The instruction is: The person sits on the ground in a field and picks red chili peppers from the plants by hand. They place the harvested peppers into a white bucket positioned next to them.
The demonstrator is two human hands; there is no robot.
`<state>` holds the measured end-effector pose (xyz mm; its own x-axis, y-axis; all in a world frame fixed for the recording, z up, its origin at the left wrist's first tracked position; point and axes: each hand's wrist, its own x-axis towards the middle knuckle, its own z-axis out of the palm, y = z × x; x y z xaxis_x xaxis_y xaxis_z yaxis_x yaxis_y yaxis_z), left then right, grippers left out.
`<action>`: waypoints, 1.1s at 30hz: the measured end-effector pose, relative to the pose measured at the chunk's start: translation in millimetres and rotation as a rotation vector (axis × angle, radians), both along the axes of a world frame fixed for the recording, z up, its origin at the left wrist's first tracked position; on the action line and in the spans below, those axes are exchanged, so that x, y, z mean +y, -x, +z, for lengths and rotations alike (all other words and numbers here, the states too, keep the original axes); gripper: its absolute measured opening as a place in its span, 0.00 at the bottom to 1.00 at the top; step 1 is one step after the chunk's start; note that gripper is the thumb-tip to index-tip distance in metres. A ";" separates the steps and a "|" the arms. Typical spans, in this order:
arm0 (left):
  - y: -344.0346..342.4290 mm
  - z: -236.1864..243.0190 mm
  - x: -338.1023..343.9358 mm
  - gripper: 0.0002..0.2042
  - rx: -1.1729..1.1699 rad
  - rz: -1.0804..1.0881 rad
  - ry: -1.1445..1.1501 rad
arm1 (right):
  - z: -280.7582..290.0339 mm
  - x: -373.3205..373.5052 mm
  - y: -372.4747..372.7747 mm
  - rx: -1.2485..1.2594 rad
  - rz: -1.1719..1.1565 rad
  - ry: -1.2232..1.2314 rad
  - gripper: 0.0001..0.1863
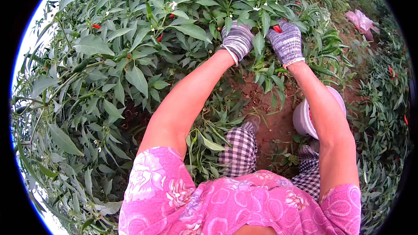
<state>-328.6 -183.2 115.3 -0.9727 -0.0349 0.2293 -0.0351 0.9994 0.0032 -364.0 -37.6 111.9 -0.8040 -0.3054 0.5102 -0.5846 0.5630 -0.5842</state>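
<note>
My left hand point(236, 39), in a grey striped glove, reaches into leafy pepper plants point(187, 30) near the top middle, its fingertips hidden among the leaves. Just to its right, my right hand point(284, 42), gloved alike, is closed on a red chili pepper point(277, 28). Several green peppers point(331, 45) hang beside it. A pale bucket point(305, 117) with some red inside stands on the soil below my right forearm, partly hidden by it.
Bare reddish soil point(274, 139) runs between the plant rows around my checkered legs. Dense plants point(74, 117) fill the left side, and another row point(387, 104) stands at the right. A crumpled pink bag point(361, 21) lies at the upper right.
</note>
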 end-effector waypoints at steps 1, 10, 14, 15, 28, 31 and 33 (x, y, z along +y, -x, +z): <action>3.9 -5.3 -0.4 0.13 -0.044 0.026 0.002 | -4.1 -0.9 -2.3 0.063 -0.082 -0.011 0.13; 22.6 -14.3 -2.8 0.16 -0.028 0.126 -0.280 | 12.7 20.3 -28.4 -0.252 0.052 0.632 0.07; -0.9 17.5 -2.1 0.15 0.026 0.039 -0.177 | 77.7 77.5 -111.7 -0.408 0.212 0.783 0.05; -7.9 27.2 -0.6 0.15 -0.001 0.077 -0.185 | 77.9 94.4 -123.0 -0.327 0.176 0.734 0.06; -209.7 51.8 -52.4 0.08 0.683 0.158 -0.626 | -149.5 312.8 -122.6 -0.281 -0.638 -0.271 0.19; -260.3 29.5 -98.8 0.07 0.602 0.448 -1.096 | -131.3 294.6 -131.0 -0.533 -0.275 -0.231 0.17; -293.9 31.1 -111.6 0.05 0.666 0.602 -1.018 | -153.1 288.6 -131.7 -0.695 -0.139 -0.128 0.16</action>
